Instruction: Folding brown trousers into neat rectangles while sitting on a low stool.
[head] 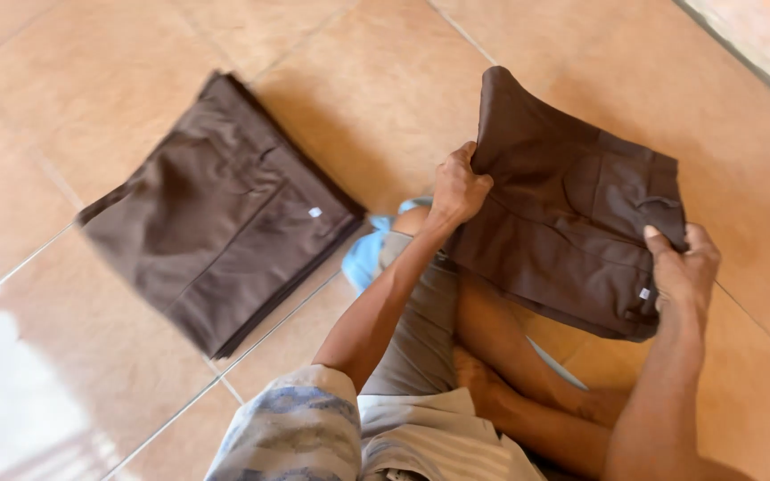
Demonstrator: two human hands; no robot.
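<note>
Crossed legs (492,356) sit under the folded brown trousers (572,232), pinched by the left hand (458,189) at one edge and the right hand (683,267) at the opposite corner. Held only by the edges, the fold may sag open; it probably rests partly on the knee, clear of the folded brown stack (220,214) on the tiled floor (385,80).

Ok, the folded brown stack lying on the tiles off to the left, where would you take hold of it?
Probably the long near-left edge of the folded brown stack, coming in low from the floor side. The layered edges lie flat on the tile floor, so fingers could slide underneath and lift all layers together. Both hands are busy with the other brown garment.
</note>
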